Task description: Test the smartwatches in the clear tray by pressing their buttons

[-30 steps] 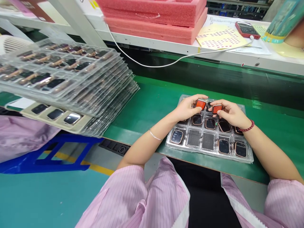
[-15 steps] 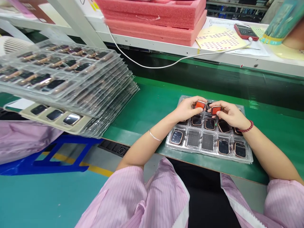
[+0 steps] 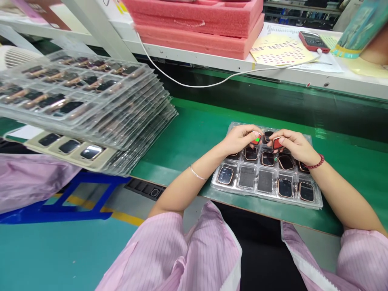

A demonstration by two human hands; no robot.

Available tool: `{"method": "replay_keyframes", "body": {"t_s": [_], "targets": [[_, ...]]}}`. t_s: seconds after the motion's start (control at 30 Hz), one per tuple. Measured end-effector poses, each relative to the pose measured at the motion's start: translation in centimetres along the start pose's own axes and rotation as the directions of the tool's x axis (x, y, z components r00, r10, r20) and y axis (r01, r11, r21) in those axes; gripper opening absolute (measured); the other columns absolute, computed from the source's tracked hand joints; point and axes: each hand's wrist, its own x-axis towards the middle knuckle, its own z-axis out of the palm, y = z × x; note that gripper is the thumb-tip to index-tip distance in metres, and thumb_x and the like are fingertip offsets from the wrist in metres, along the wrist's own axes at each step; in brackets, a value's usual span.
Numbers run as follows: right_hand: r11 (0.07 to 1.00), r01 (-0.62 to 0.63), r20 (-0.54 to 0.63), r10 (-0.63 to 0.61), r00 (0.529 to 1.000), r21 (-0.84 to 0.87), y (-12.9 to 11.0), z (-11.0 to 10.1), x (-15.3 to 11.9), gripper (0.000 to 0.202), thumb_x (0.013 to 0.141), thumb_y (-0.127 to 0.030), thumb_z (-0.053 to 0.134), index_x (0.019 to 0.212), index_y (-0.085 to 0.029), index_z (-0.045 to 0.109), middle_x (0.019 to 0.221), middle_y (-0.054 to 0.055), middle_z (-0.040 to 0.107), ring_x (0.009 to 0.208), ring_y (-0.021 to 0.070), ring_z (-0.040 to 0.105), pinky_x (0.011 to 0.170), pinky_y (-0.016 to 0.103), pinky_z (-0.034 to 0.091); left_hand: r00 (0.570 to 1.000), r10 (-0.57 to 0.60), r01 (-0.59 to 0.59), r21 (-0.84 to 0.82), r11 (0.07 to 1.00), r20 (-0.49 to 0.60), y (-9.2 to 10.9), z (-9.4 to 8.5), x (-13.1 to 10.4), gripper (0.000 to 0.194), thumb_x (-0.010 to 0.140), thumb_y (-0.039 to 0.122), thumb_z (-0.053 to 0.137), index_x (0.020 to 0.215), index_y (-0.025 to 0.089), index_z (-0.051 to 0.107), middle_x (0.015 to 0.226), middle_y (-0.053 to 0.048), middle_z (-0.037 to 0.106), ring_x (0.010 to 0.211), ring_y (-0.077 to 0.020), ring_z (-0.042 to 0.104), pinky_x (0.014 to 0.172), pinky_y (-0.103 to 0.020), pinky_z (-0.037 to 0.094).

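My left hand (image 3: 243, 136) is closed on a smartwatch case without a strap (image 3: 256, 140), whose lit screen shows red with a green patch. In my right hand (image 3: 291, 142), pinched between thumb and fingers, is a second smartwatch case (image 3: 277, 142) with a red screen. Both are held just above the far row of a clear plastic tray (image 3: 315, 201). Several dark-screened watch cases sit in its pockets, such as one near the front (image 3: 285, 187). Two front pockets, one of them here (image 3: 246, 177), hold no watch. My fingers hide part of the far row.
A tall stack of clear trays (image 3: 142, 117) filled with watch cases stands at the left, above a blue stool (image 3: 75, 202). Red foam blocks (image 3: 194, 36), a yellow sheet (image 3: 280, 49) and a phone (image 3: 314, 41) lie on the shelf. A white cable (image 3: 194, 85) hangs below it.
The left watch's screen has gone from orange-red to red with a green patch. The right watch has tilted and moved slightly, its screen now a deeper red. Both hands keep their grip.
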Motion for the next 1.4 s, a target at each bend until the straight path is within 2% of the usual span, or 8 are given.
{"method": "replay_keyframes", "body": {"t_s": [0.27, 0.47, 0.67, 0.8, 0.93, 1.07, 1.2, 1.4], "targets": [[0.999, 0.032, -0.011, -0.031, 0.999, 0.031, 0.0, 0.1, 0.0, 0.038, 0.085, -0.055, 0.078, 0.093, -0.019, 0.071, 0.081, 0.006, 0.073, 0.067, 0.0173, 0.067, 0.059, 0.028, 0.061, 0.999, -0.02, 0.021, 0.026, 0.999, -0.027, -0.1, -0.2, 0.0, 0.053, 0.09, 0.062, 0.059, 0.106, 0.013, 0.068, 0.093, -0.009, 0.074, 0.069, -0.0114, 0.064, 0.059, -0.021, 0.051], [0.999, 0.039, -0.026, -0.038, 0.999, 0.021, 0.0, 0.3, -0.1, 0.034, 0.085, -0.05, 0.078, 0.094, -0.019, 0.07, 0.081, 0.007, 0.072, 0.069, 0.0189, 0.068, 0.058, 0.028, 0.061, 0.997, -0.07, 0.072, 0.046, 0.996, -0.043, -0.6, -0.2, 0.1, 0.046, 0.092, 0.046, 0.06, 0.123, 0.012, 0.064, 0.106, -0.012, 0.074, 0.071, -0.0141, 0.067, 0.052, -0.02, 0.047], [0.998, 0.04, -0.006, -0.04, 0.999, 0.048, 0.0, 0.4, -0.1, 0.029, 0.085, -0.041, 0.076, 0.1, -0.018, 0.068, 0.088, 0.008, 0.072, 0.075, 0.0188, 0.068, 0.062, 0.029, 0.061, 0.999, -0.042, 0.043, 0.056, 0.997, -0.03, -1.0, -0.2, 0.1, 0.043, 0.088, 0.033, 0.063, 0.127, 0.013, 0.062, 0.114, -0.013, 0.072, 0.072, -0.0123, 0.068, 0.048, -0.016, 0.043], [0.997, 0.044, 0.012, -0.045, 0.999, 0.058, 0.1, 0.5, 0.0, 0.025, 0.085, -0.033, 0.074, 0.104, -0.018, 0.066, 0.093, 0.007, 0.072, 0.074, 0.0178, 0.067, 0.064, 0.029, 0.061, 0.997, -0.071, 0.072, 0.035, 0.997, -0.018, -1.2, -0.3, -0.1, 0.046, 0.088, 0.031, 0.064, 0.13, 0.012, 0.059, 0.112, -0.013, 0.072, 0.076, -0.0137, 0.069, 0.054, -0.017, 0.047], [0.994, 0.081, 0.006, -0.082, 0.997, 0.067, 0.2, 0.6, 0.0, 0.024, 0.083, -0.026, 0.072, 0.105, -0.019, 0.065, 0.095, 0.007, 0.07, 0.074, 0.0168, 0.067, 0.066, 0.029, 0.06, 0.999, -0.046, 0.046, 0.013, 0.999, -0.015, -1.6, -0.3, -0.1, 0.047, 0.084, 0.027, 0.069, 0.128, 0.014, 0.061, 0.113, -0.011, 0.071, 0.082, -0.0138, 0.069, 0.07, -0.023, 0.055], [0.995, 0.079, 0.02, -0.081, 0.997, 0.067, 0.4, 0.6, 0.0, 0.028, 0.082, -0.023, 0.07, 0.109, -0.019, 0.063, 0.099, 0.007, 0.069, 0.074, 0.0165, 0.068, 0.067, 0.03, 0.059, 0.999, -0.028, 0.028, 0.025, 0.999, -0.023, -1.9, -0.3, 0.0, 0.048, 0.08, 0.025, 0.073, 0.126, 0.014, 0.062, 0.116, -0.011, 0.071, 0.088, -0.0158, 0.068, 0.081, -0.028, 0.056], [0.997, 0.055, 0.026, -0.057, 0.998, 0.061, 0.7, 0.6, 0.0, 0.034, 0.081, -0.025, 0.071, 0.114, -0.019, 0.062, 0.104, 0.009, 0.068, 0.076, 0.0183, 0.069, 0.066, 0.031, 0.061, 0.999, -0.029, 0.03, 0.057, 0.998, -0.025, -1.9, -0.4, -0.1, 0.047, 0.08, 0.029, 0.075, 0.122, 0.013, 0.063, 0.113, -0.012, 0.071, 0.096, -0.0194, 0.068, 0.083, -0.029, 0.054], [0.997, 0.063, 0.019, -0.064, 0.998, 0.041, 0.6, 0.6, 0.0, 0.03, 0.08, -0.026, 0.072, 0.109, -0.019, 0.066, 0.104, 0.008, 0.069, 0.075, 0.0177, 0.069, 0.066, 0.029, 0.061, 0.999, -0.036, 0.036, 0.033, 0.999, -0.026, -1.6, -0.4, -0.2, 0.043, 0.081, 0.038, 0.076, 0.113, 0.013, 0.065, 0.1, -0.01, 0.072, 0.088, -0.0173, 0.067, 0.076, -0.027, 0.054]]}}
